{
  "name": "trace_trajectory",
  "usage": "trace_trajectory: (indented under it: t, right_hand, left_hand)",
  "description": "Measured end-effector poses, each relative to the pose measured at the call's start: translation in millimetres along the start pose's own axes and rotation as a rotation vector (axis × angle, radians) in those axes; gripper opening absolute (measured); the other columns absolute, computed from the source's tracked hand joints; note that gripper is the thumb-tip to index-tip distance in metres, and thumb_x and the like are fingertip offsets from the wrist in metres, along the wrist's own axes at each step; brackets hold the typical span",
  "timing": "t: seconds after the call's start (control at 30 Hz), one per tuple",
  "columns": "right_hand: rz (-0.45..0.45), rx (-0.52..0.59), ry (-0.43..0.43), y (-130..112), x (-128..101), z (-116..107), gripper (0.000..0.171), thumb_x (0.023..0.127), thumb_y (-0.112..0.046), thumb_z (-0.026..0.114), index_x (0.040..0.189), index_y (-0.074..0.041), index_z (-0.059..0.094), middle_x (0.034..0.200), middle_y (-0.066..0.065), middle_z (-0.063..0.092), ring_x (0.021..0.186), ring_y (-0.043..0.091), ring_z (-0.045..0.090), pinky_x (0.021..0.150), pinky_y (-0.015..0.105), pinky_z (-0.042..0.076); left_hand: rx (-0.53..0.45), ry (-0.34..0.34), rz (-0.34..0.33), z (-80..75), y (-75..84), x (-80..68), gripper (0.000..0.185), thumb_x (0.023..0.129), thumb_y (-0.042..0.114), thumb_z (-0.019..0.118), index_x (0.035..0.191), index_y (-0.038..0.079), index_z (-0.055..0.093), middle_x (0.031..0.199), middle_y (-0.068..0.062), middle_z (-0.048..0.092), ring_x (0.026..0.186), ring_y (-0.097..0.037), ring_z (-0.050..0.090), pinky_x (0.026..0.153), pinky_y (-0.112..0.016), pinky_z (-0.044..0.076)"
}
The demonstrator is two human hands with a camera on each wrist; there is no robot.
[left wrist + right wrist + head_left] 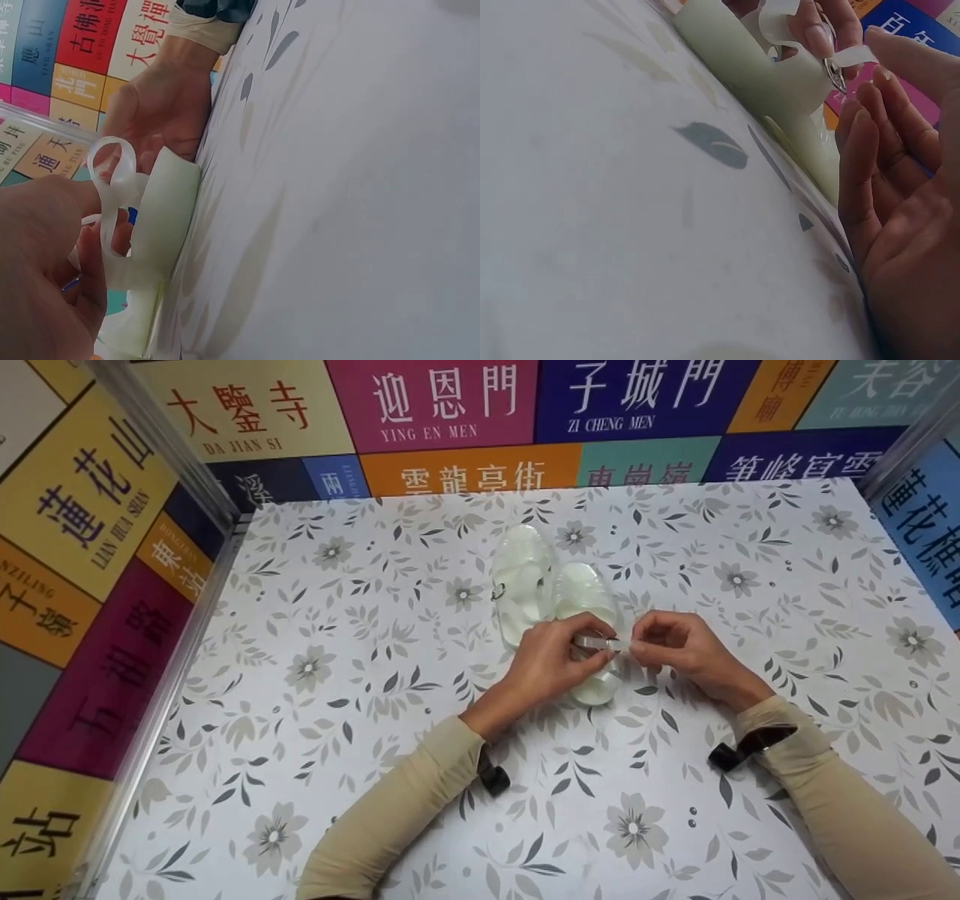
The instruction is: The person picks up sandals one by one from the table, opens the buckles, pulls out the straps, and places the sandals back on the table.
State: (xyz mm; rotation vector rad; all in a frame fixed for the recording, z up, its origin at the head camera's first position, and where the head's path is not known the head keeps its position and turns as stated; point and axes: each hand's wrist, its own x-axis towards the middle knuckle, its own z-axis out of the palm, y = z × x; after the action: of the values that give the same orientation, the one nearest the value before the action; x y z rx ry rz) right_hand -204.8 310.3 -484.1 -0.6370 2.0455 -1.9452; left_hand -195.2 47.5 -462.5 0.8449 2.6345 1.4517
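A pair of pale green sandals lies on the table. The right-hand sandal [581,585] is at both hands, and the other sandal [523,547] sits beside it to the left, slightly farther back. My left hand [551,656] holds the strap of the nearer sandal by its metal buckle [835,75]. From the buckle a whitish strap end [855,55] sticks out, pinched between thumb and fingers of my right hand [686,649]. A loop of the strap [112,169] stands up in the left wrist view. My left palm and wrist hide part of the sandal's footbed.
The table [420,780] has a white cover with grey leaves and flowers. Colourful panels with lettering [446,401] stand along the back and the left side [97,502]. Dark wrist bands with small black cameras [726,757] are on both sleeves.
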Motion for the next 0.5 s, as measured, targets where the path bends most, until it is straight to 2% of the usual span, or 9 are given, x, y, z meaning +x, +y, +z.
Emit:
trace_trajectory:
  t: [0.27,0.37,0.5]
  right_hand:
    - [0.007,-0.007,-0.008,2.7,2.3,-0.3,0.012,0.101,0.003,0.070,0.105,0.014,0.067,0.082,0.007,0.069,0.064,0.025,0.062,0.052,0.033,0.056]
    - [0.016,-0.013,-0.005,2.2,2.0,-0.2,0.012,0.101,0.002,0.070,0.105,0.014,0.068,0.083,0.006,0.071,0.062,0.025,0.063,0.051,0.032,0.056]
    - [0.028,-0.046,-0.005,1.2,0.9,-0.7,0.013,0.102,0.000,0.071,0.105,0.013,0.071,0.084,0.005,0.072,0.060,0.023,0.063,0.051,0.031,0.055]
  left_hand:
    - [-0.189,-0.070,-0.047,-3.8,-2.4,0.1,0.024,0.098,0.012,0.080,0.122,0.015,0.079,0.119,0.001,0.082,0.095,0.001,0.079,0.081,-0.016,0.063]
    - [-0.197,-0.068,-0.032,-3.5,-3.4,0.2,0.023,0.099,0.011,0.080,0.122,0.014,0.080,0.119,-0.001,0.082,0.092,0.001,0.078,0.080,-0.017,0.064]
    - [-0.158,-0.047,0.011,-2.4,-4.6,0.6,0.022,0.100,0.014,0.080,0.122,0.014,0.081,0.118,-0.001,0.083,0.089,0.002,0.076,0.080,-0.015,0.062]
